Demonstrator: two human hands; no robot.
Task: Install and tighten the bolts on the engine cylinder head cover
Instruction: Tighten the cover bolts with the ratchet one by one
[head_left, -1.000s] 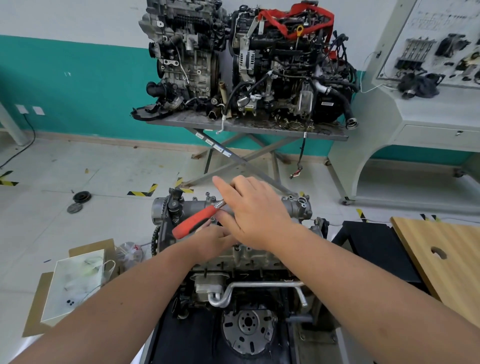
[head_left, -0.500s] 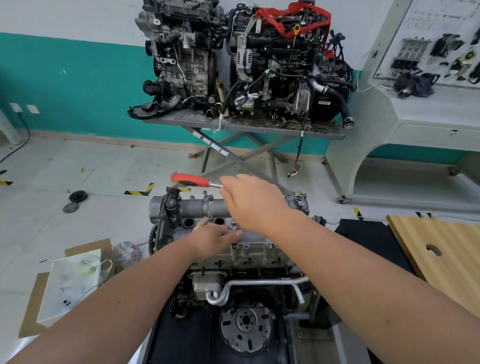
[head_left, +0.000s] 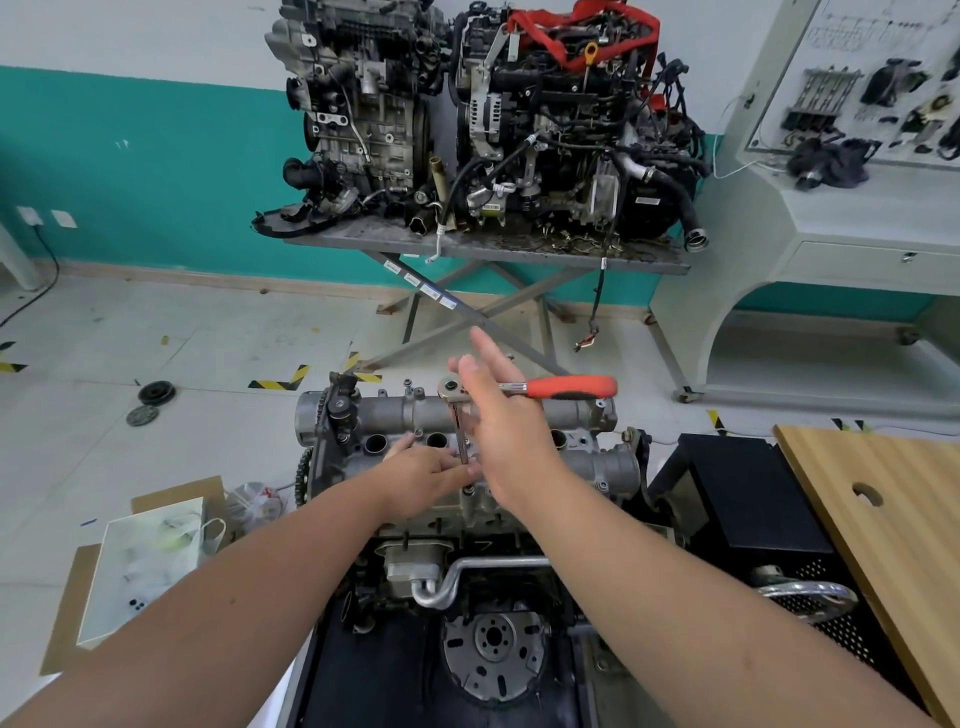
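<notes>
At frame centre we see the grey cylinder head cover lying crosswise, a red-handled ratchet wrench level above it, extension bar dropping to a bolt.

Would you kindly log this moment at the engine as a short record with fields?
tool: ratchet wrench, red handle pointing right, extension standing down onto the cylinder head cover
right hand: fingers straight, palm against the wrench near its head
left hand: fingers at the lower end of the extension
loose bolts: two visible on the cover's far edge
</notes>
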